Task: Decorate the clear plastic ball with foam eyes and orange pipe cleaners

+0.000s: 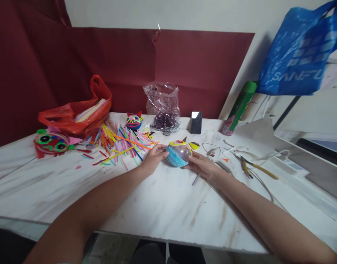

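Note:
Between both hands is a clear plastic ball (182,153), partly covered with light-blue pipe cleaners and trimmed in yellow and red on top. My left hand (154,158) grips its left side, fingers on the blue part. On the right side, my right hand (200,165) holds it with thumb and fingers. Just behind the ball sits a small yellow and black piece (194,145). A spread of cut, many-coloured pipe cleaners (121,141) lies left of my left hand.
A finished-looking red pipe-cleaner figure (51,143), a red bag (74,113) and a small decorated ball (133,121) stand left. Behind are a clear bag (164,110) and a phone (196,123). Yellow-handled pliers (257,169), cables and a green canister (241,106) are right.

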Motion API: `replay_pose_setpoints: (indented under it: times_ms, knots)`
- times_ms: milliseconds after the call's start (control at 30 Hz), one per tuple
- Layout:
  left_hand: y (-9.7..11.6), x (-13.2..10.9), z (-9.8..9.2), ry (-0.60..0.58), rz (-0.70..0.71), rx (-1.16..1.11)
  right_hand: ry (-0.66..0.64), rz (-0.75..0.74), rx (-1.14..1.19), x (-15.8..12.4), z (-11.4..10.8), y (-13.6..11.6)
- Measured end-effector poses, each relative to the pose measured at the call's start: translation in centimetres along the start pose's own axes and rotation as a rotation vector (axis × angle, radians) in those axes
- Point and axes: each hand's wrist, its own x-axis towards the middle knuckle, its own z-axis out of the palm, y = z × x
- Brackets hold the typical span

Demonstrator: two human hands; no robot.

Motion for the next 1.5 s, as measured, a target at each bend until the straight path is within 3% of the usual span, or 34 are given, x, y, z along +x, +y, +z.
replay_pose_setpoints:
  times_ms: [67, 167, 367, 567, 733, 933, 1233, 1500]
  knots:
    - [0.2, -0.3, 0.3, 0.019, -0.038, 0.014, 0.059, -0.086, -0.022, 0.2, 0.3, 0.4]
    - [0.5, -0.5, 0.5, -0.077, -0.089, -0.022, 0.107, -0.195, -0.098, 0.4, 0.6, 0.9]
    - [1.6, -0.3, 0.0, -0.121, 0.072, 0.144, -0.084, -0.189, -0.118, 0.0, 0.6, 0.8]
    - [3.7, -0.6, -0.6, -0.480, 0.315, 0.701, -0.244, -0.214, -0.118, -0.3, 1.5, 1.1]
    - [4.3, -1.1, -0.1, -0.622, 0.406, 0.800, -0.238, -0.248, -0.192, -0.4, 1.6, 1.2]
    - [3.6, -1.5, 0.1, -0.588, 0.325, 0.667, -0.248, -0.261, -0.265, -0.3, 0.8, 1.4]
    - [2.6, -1.4, 0.4, -0.516, 0.000, 0.292, -0.236, -0.233, -0.273, -0.5, 0.9, 0.9]
    - [2.6, -1.4, 0.6, -0.462, -0.064, 0.220, -0.226, -0.258, -0.288, -0.5, 0.8, 1.3]
